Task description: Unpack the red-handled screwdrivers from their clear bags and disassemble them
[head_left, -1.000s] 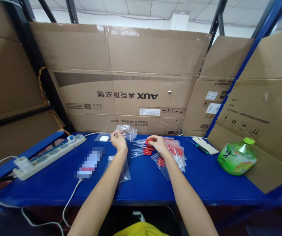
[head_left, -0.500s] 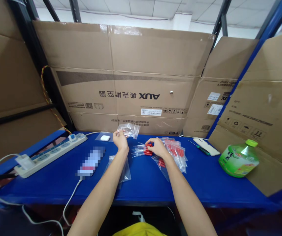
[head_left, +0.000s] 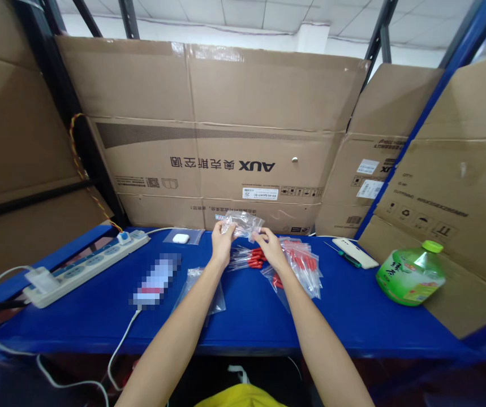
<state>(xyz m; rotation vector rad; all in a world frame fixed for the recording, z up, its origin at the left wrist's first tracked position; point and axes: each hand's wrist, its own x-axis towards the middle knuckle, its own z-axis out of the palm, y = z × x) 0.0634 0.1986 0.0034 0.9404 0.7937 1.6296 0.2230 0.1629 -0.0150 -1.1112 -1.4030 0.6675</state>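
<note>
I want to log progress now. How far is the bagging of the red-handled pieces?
Done: a pile of filled bags lies by the right hand. In hand: both hands, left hand too, hold one clear bag above the table. Left: loose red-handled pieces and flat empty bags under the left forearm.

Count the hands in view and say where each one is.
2. The left hand and the right hand are raised over the blue table, both holding one clear plastic bag. No others are visible.
</note>
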